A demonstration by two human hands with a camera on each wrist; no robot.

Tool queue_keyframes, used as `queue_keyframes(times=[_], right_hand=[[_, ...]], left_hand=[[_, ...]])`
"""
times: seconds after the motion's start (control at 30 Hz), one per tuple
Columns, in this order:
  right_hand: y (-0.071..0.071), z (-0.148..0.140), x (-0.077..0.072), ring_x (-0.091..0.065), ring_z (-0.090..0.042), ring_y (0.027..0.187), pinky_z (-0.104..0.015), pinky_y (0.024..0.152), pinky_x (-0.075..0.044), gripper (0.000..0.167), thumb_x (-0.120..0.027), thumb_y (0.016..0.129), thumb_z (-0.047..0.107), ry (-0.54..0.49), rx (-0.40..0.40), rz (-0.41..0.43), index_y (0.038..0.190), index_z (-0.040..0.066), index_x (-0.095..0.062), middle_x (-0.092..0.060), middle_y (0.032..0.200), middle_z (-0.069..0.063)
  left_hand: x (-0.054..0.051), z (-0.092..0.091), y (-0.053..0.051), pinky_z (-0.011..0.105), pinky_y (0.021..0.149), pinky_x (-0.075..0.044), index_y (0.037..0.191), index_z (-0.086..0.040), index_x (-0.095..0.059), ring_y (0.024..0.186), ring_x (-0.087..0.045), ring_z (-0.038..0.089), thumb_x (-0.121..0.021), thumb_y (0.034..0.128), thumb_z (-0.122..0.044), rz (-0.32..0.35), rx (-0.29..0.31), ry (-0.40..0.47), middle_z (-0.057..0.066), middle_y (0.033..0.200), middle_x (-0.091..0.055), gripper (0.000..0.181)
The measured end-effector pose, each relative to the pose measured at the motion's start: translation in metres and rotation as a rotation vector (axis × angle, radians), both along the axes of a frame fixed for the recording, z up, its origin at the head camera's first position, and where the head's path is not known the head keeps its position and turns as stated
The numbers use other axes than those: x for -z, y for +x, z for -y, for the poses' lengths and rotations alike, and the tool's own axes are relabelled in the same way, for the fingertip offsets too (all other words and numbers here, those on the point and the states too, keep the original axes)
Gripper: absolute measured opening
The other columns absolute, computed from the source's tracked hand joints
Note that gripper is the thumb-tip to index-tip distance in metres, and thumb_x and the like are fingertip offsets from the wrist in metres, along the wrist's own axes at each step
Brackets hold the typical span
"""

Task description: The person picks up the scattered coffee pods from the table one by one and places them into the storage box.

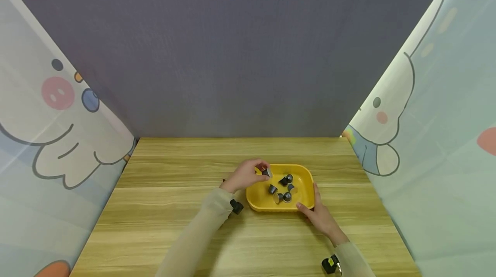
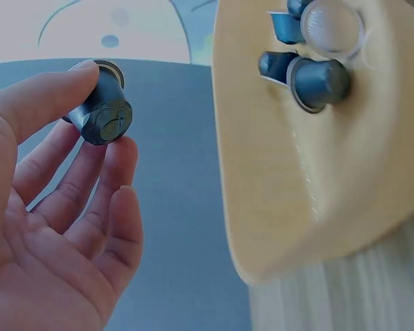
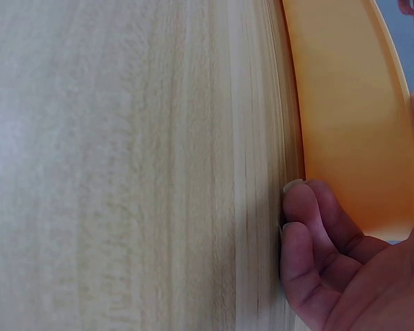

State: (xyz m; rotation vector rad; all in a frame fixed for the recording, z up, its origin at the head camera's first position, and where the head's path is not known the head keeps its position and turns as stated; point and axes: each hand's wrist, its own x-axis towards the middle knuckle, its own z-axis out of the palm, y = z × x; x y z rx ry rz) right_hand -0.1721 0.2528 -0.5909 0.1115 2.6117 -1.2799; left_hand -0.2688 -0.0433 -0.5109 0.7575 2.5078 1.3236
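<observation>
My left hand (image 1: 246,175) pinches a dark coffee capsule (image 2: 105,110) between thumb and fingers, above the left part of a yellow tray (image 1: 271,210). In the left wrist view the capsule's narrow end faces the camera and the hand's lower fingers are loosely bent. Several more dark capsules (image 1: 287,197) lie inside the tray, some upturned and some on their sides. At the tray's front right corner my right hand (image 1: 323,219) grips the edge, thumb at the rim and fingers against the outer wall (image 3: 352,124).
The tray stands on a wood-grain table (image 1: 174,225). A grey wall (image 1: 240,53) rises behind it, with cartoon-printed sheets (image 1: 58,96) at both sides. A small dark thing, mostly hidden, shows beside the left wrist. Black devices (image 1: 236,206) sit on both wrists.
</observation>
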Motion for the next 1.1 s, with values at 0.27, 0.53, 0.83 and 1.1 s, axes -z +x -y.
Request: queue_keyframes(times=[0.27, 0.53, 0.83, 1.1], right_hand=[[-0.001, 0.0, 0.0, -0.059, -0.019, 0.065, -0.032, 0.062, -0.051, 0.105, -0.064, 0.094, 0.051, 0.006, 0.008, 0.015, 0.159, 0.019, 0.011, -0.064, 0.105, -0.021], [-0.002, -0.001, 0.0, -0.059, -0.019, 0.066, -0.032, 0.062, -0.051, 0.104, -0.064, 0.095, 0.05, -0.007, 0.0, 0.01, 0.159, 0.018, 0.012, -0.063, 0.112, -0.024], [-0.001, -0.002, -0.002, -0.056, -0.02, 0.062, -0.032, 0.059, -0.047, 0.106, -0.063, 0.094, 0.054, -0.023, -0.013, 0.014, 0.159, 0.019, 0.014, -0.061, 0.079, -0.009], [-0.002, -0.001, -0.002, -0.054, -0.019, 0.061, -0.033, 0.059, -0.046, 0.105, -0.063, 0.095, 0.052, -0.001, -0.019, 0.01, 0.159, 0.018, 0.014, -0.058, 0.072, -0.007]], left_hand=[[-0.012, -0.033, -0.013, 0.026, 0.086, -0.05, 0.12, -0.012, -0.068, 0.097, -0.06, 0.009, -0.077, 0.0901, -0.022, -0.098, 0.104, -0.074, -0.01, 0.107, -0.065, 0.033], [-0.017, -0.061, -0.019, 0.023, 0.089, -0.048, 0.121, -0.011, -0.068, 0.099, -0.06, 0.006, -0.077, 0.0898, -0.022, -0.157, 0.199, -0.167, -0.007, 0.112, -0.066, 0.035], [-0.007, -0.092, -0.012, 0.016, 0.085, -0.047, 0.119, -0.012, -0.068, 0.096, -0.059, 0.002, -0.076, 0.0909, -0.02, -0.188, 0.312, -0.223, -0.009, 0.11, -0.065, 0.031], [0.012, -0.107, -0.004, 0.013, 0.082, -0.045, 0.115, -0.018, -0.069, 0.095, -0.058, 0.002, -0.078, 0.0892, -0.019, -0.216, 0.385, -0.286, -0.013, 0.106, -0.064, 0.027]])
